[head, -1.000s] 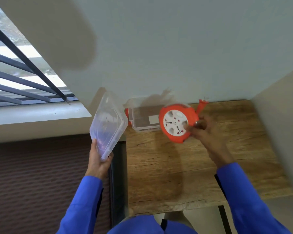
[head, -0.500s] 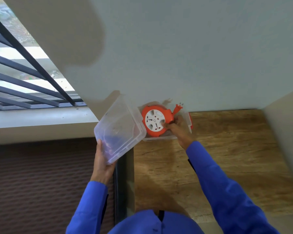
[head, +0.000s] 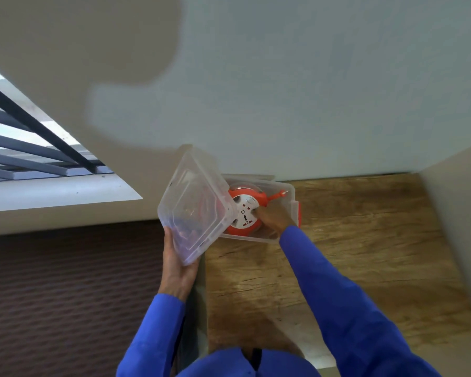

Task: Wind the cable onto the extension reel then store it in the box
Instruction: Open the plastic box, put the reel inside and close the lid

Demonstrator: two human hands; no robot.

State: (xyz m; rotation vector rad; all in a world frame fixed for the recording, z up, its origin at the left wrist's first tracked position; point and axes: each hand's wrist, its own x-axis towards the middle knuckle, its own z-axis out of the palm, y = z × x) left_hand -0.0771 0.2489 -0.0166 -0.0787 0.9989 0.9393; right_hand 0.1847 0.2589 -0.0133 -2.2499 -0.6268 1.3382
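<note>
Under our right hand (head: 273, 219), closed on it: orange extension reel (head: 244, 212), sitting inside the clear box (head: 288, 193). Left hand (head: 178, 263) grips the clear lid (head: 195, 205), tilted beside it.

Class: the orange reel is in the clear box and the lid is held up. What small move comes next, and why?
Probably the right hand lets go and withdraws: the reel already sits inside the box, and the left hand holds the lid ready.

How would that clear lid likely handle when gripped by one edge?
The clear lid, held by the left hand at its lower edge, looks thin, so probably light and slightly flexible. Its smooth plastic may be slippery.
</note>
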